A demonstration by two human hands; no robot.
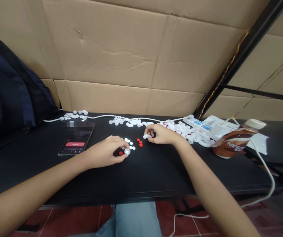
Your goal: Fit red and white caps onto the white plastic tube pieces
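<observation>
My left hand is closed, with a small round white plastic piece pinched at its fingertips. Just beside those fingers lies a red disc on the black table. My right hand is closed on a curved, translucent white plastic piece, held between thumb and fingers. Between the two hands are several small white discs and a little group of red discs. Past my right hand spreads a heap of white plastic pieces.
More white pieces lie in a cluster at the back and another further left. A phone rests at left, near a dark backpack. At right stand a Nescafe bottle and a power strip. A white cable runs along the cardboard wall.
</observation>
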